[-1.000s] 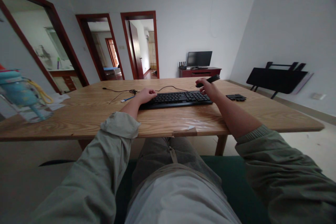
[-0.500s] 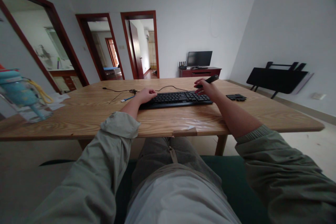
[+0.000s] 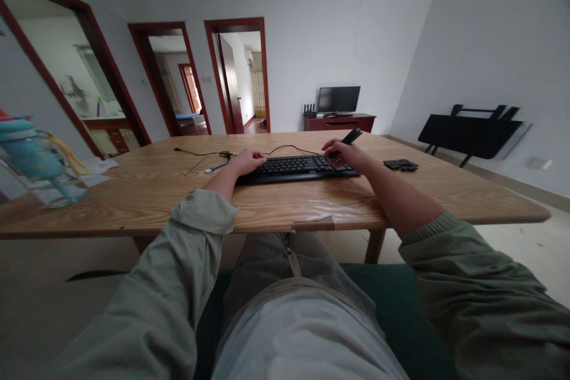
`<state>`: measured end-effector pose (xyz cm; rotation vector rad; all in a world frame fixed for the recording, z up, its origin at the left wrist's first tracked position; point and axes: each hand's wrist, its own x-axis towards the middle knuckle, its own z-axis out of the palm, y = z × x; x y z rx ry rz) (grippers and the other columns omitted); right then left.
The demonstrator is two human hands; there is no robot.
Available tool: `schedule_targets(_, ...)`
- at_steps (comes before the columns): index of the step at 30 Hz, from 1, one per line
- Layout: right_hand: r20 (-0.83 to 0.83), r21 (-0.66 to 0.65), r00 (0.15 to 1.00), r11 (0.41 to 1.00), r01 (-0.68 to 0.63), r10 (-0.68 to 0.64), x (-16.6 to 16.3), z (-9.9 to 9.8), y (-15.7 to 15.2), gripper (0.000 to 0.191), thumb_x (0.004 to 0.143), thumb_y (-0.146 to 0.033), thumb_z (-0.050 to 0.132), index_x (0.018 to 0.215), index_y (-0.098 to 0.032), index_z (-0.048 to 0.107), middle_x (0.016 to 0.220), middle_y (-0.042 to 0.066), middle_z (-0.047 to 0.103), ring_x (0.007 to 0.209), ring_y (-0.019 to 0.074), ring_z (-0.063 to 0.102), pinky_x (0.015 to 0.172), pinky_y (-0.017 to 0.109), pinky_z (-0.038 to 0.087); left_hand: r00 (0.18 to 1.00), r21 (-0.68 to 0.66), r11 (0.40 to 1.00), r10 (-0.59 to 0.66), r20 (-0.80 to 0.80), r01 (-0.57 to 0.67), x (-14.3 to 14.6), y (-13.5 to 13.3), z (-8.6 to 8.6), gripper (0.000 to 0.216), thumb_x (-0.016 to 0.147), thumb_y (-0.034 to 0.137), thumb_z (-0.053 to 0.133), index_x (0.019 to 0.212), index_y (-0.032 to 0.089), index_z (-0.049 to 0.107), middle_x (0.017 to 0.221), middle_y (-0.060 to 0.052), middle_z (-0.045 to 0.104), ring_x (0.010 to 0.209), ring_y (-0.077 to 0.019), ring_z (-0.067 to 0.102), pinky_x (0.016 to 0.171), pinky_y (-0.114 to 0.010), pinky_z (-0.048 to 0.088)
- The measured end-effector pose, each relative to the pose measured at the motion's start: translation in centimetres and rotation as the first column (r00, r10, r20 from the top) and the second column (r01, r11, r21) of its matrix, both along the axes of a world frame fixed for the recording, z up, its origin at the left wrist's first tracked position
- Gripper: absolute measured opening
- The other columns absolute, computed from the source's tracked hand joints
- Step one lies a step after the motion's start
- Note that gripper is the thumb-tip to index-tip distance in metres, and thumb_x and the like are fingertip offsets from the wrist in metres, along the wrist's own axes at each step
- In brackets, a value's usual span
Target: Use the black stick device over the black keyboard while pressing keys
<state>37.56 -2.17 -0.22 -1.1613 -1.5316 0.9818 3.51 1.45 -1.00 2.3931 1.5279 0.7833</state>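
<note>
A black keyboard lies on the wooden table in front of me, its long side facing me. My left hand is at its left end, fingers curled over the back corner and holding it. Over the right part of the keys is my right hand, closed around a black stick-like tool. The tool's rear end sticks up to the right, and its lower end is hidden by my fingers, so its kind does not show. A thin black cable runs behind the keyboard.
Left of my left hand lies a small blue-and-white brush-like item. Flat black pieces lie right of the keyboard. A blue bottle with a yellow strap stands at the table's far left, near white papers.
My right hand has shifted slightly left over the keys, and the black tool has tilted more upright. My left hand and the keyboard stay about where they were.
</note>
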Motion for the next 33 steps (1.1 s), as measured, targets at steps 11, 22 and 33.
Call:
schedule_targets(11,-0.028,-0.093,1.000,0.996,0.000,-0.003,0.4,-1.2,1.3,0.020,0.074,-0.032,0.061,0.087,-0.017,0.064,0.076,0.007,0.068,0.054,0.0162,0.062,0.046,0.026,0.048,1.000,-0.003,1.000,-0.013,0.014,0.013,0.1,-0.2,0.1,0.035,0.077,0.045,0.056,0.087,0.015,0.072,0.079,-0.005,0.070,0.072,-0.0191,0.059,0.067,-0.029,0.042)
schedule_targets(22,-0.136,-0.124,0.991,0.992,-0.029,0.012,1.1,-1.4,2.1,0.020,0.073,-0.032,0.065,0.087,-0.018,0.064,0.073,0.006,0.067,0.054,0.0165,0.062,0.047,0.027,0.049,0.999,-0.021,1.000,-0.023,0.046,0.023,-0.1,0.2,-0.2,0.034,0.076,0.043,0.058,0.087,0.014,0.071,0.079,-0.006,0.069,0.072,-0.0190,0.060,0.068,-0.030,0.043)
schedule_targets(33,-0.162,-0.119,0.987,0.993,-0.006,-0.014,0.4,-1.2,2.0,0.016,0.075,-0.027,0.058,0.086,-0.017,0.063,0.070,0.005,0.065,0.050,0.0142,0.057,0.048,0.026,0.046,0.999,-0.029,1.000,-0.003,0.038,0.005,-0.2,0.3,-0.2,0.037,0.076,0.045,0.058,0.090,0.014,0.072,0.082,-0.006,0.071,0.075,-0.0195,0.061,0.068,-0.030,0.044)
